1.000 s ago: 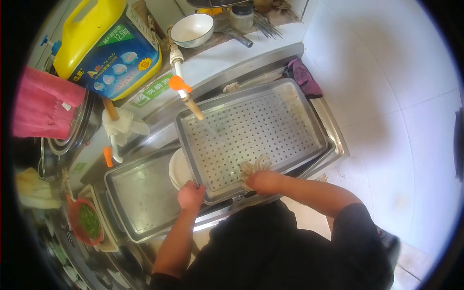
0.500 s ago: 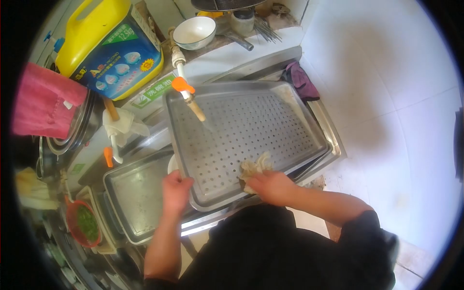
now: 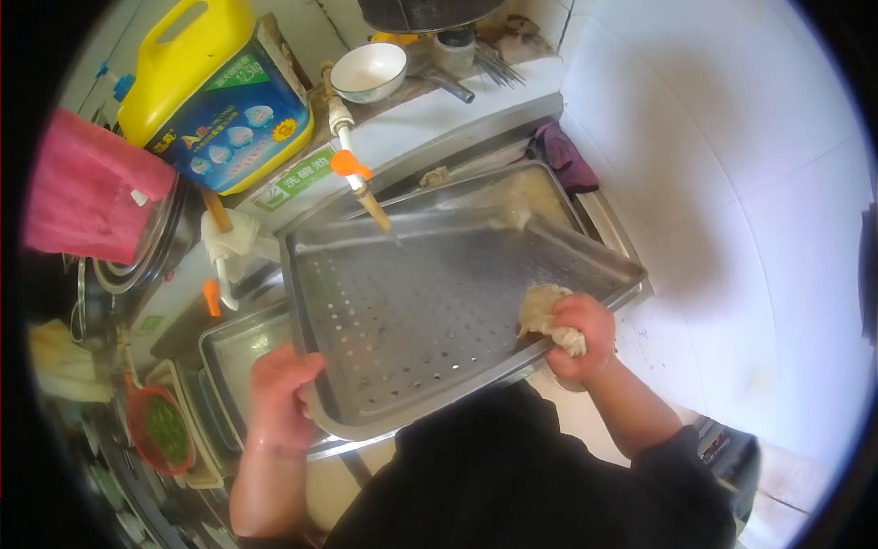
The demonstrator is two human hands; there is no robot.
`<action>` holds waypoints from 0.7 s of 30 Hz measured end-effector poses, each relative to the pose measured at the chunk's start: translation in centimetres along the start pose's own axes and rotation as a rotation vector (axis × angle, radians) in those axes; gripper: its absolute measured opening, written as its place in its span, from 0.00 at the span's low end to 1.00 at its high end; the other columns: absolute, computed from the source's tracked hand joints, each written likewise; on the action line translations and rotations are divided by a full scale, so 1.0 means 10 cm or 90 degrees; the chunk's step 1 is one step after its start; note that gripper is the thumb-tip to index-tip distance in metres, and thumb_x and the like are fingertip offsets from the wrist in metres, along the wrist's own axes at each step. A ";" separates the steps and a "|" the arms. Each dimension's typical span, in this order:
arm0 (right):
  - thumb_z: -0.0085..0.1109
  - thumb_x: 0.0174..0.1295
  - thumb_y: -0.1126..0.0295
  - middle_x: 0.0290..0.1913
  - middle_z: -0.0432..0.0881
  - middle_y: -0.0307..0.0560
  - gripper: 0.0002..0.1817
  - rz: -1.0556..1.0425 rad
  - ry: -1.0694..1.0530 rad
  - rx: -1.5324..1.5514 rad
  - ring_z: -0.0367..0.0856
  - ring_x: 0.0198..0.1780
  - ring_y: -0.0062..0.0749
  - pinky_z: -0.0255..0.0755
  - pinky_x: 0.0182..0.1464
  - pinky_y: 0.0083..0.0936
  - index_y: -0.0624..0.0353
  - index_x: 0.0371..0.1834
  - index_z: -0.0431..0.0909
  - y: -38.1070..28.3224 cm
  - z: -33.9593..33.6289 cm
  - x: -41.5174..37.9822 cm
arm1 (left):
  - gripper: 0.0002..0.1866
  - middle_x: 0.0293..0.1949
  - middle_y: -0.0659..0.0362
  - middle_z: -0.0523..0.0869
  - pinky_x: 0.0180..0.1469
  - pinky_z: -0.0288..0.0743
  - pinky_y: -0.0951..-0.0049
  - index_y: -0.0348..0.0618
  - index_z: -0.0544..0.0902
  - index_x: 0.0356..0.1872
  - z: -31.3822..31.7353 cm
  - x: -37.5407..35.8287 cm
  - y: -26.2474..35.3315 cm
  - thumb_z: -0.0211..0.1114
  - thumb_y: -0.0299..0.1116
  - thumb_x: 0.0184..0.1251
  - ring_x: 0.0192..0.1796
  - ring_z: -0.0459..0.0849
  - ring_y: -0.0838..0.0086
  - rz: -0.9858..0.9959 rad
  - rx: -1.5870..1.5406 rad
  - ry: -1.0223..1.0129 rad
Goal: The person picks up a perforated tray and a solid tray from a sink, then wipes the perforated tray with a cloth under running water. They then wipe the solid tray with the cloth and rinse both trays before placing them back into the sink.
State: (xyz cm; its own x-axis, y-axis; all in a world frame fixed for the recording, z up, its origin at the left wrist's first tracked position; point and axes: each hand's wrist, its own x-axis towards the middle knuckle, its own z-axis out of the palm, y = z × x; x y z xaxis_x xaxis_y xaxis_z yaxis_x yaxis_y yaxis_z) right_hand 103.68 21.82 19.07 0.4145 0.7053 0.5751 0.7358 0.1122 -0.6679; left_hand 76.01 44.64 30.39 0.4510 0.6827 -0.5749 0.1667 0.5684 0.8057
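A perforated metal tray point(image 3: 412, 302) is held tilted over the sink, its near edge close to my body. My left hand point(image 3: 279, 393) grips its left rim, with the thumb on the edge and the other fingers partly hidden. At the near right edge, my right hand point(image 3: 585, 337) is closed around a crumpled beige cloth point(image 3: 541, 311), which presses against the tray. The tap with an orange handle point(image 3: 349, 165) hangs over the tray's far left part. Behind the tray, part of another metal tray point(image 3: 540, 183) shows brownish liquid.
Another shallow metal tray point(image 3: 216, 352) lies at left, below a second orange-handled tap point(image 3: 212, 297). A yellow and blue jug point(image 3: 229, 119) and white bowl point(image 3: 369, 73) stand on the back ledge. A purple cloth point(image 3: 565, 157) hangs by the white wall point(image 3: 750, 220). A red basket point(image 3: 137, 430) holds greens.
The perforated tray has tilted and shifted left and nearer, uncovering the tray behind it. My left hand moved left and down; my right hand moved right with the cloth to the near right edge.
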 end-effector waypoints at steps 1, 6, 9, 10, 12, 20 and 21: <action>0.66 0.32 0.70 0.31 0.79 0.47 0.17 0.001 0.024 0.025 0.78 0.29 0.45 0.72 0.31 0.33 0.56 0.31 0.77 -0.04 -0.03 0.12 | 0.09 0.29 0.59 0.79 0.30 0.68 0.78 0.34 0.79 0.36 -0.14 -0.01 -0.01 0.64 0.28 0.56 0.28 0.77 0.76 -0.022 -0.092 -0.034; 0.65 0.33 0.69 0.27 0.78 0.49 0.16 0.128 -0.016 0.026 0.78 0.28 0.43 0.72 0.31 0.31 0.59 0.29 0.77 -0.29 -0.23 0.77 | 0.17 0.42 0.56 0.85 0.47 0.78 0.71 0.34 0.79 0.49 -0.60 0.18 -0.25 0.62 0.34 0.63 0.42 0.84 0.70 0.122 -0.193 -0.186; 0.64 0.36 0.68 0.27 0.78 0.51 0.16 0.161 -0.099 -0.064 0.78 0.29 0.41 0.72 0.34 0.30 0.62 0.30 0.77 -0.26 -0.24 1.16 | 0.20 0.49 0.56 0.82 0.55 0.74 0.68 0.39 0.77 0.55 -1.00 0.65 -0.62 0.59 0.40 0.68 0.51 0.81 0.70 0.321 0.275 0.069; 0.65 0.37 0.68 0.28 0.79 0.51 0.16 0.181 -0.133 -0.003 0.78 0.29 0.39 0.72 0.35 0.30 0.62 0.32 0.77 -0.30 -0.23 1.31 | 0.17 0.46 0.58 0.81 0.55 0.70 0.70 0.39 0.77 0.52 -0.92 0.69 -0.66 0.59 0.38 0.68 0.50 0.77 0.73 0.378 0.286 0.089; 0.65 0.40 0.66 0.29 0.81 0.50 0.17 0.185 -0.172 0.082 0.77 0.29 0.34 0.72 0.36 0.30 0.63 0.34 0.78 -0.26 -0.18 1.56 | 0.12 0.43 0.61 0.80 0.57 0.68 0.71 0.38 0.76 0.49 -1.22 0.94 -0.94 0.55 0.34 0.70 0.50 0.75 0.73 0.375 0.350 0.019; 0.64 0.45 0.63 0.26 0.81 0.48 0.17 0.324 -0.409 0.028 0.78 0.26 0.32 0.73 0.32 0.31 0.64 0.35 0.79 -0.47 0.11 2.43 | 0.15 0.44 0.49 0.83 0.48 0.74 0.58 0.37 0.79 0.46 -0.86 0.67 -1.30 0.60 0.34 0.61 0.45 0.81 0.52 0.638 0.645 0.185; 0.64 0.45 0.63 0.26 0.81 0.48 0.17 0.320 -0.410 0.028 0.78 0.26 0.32 0.73 0.32 0.31 0.64 0.35 0.79 -0.45 0.16 2.46 | 0.15 0.41 0.48 0.84 0.47 0.74 0.57 0.38 0.80 0.44 -0.80 0.60 -1.35 0.62 0.33 0.57 0.44 0.82 0.50 0.630 0.656 0.204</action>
State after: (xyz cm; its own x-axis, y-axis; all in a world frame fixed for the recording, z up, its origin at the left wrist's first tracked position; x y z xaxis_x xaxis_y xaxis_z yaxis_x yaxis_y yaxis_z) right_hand 109.68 39.81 35.45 0.2908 0.9410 -0.1729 0.5165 -0.3066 -0.7995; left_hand 69.44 44.75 14.86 0.5645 0.7399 0.3659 0.5131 -0.6617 0.5467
